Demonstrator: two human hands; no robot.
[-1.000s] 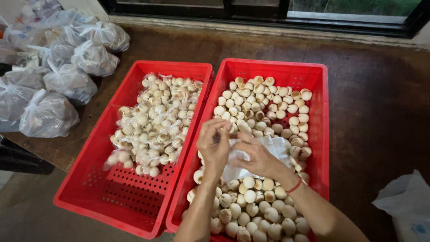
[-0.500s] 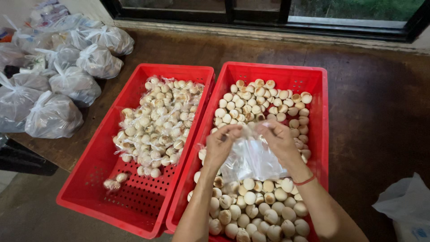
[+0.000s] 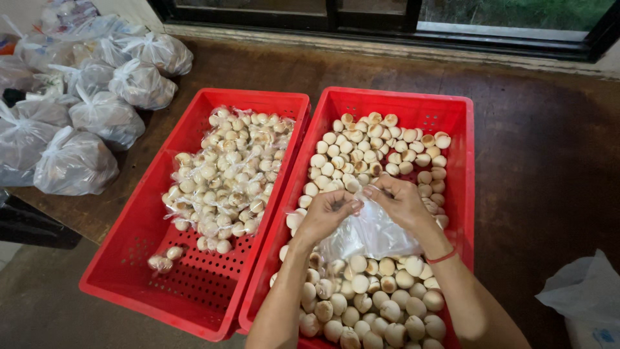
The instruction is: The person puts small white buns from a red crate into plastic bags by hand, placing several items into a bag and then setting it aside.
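My left hand (image 3: 328,213) and my right hand (image 3: 402,201) both pinch the top edge of a small clear plastic bag (image 3: 369,234), holding it just above the right red crate (image 3: 460,169). That crate is full of loose round beige buns (image 3: 369,154). The bag hangs down between my wrists over the buns. In the left red crate (image 3: 141,240) lie several small clear packs of the same buns (image 3: 227,176), piled toward its far end. One small pack (image 3: 163,258) lies alone nearer the front.
Several tied clear plastic bags (image 3: 77,123) are heaped on the brown table's left side. A white plastic bag (image 3: 582,298) lies at the lower right. A dark window frame (image 3: 387,19) runs along the far edge.
My hands have drawn the clear bag's mouth open between them, then brought its top edge together. The view has shifted slightly, showing more of the heaped bags at left.
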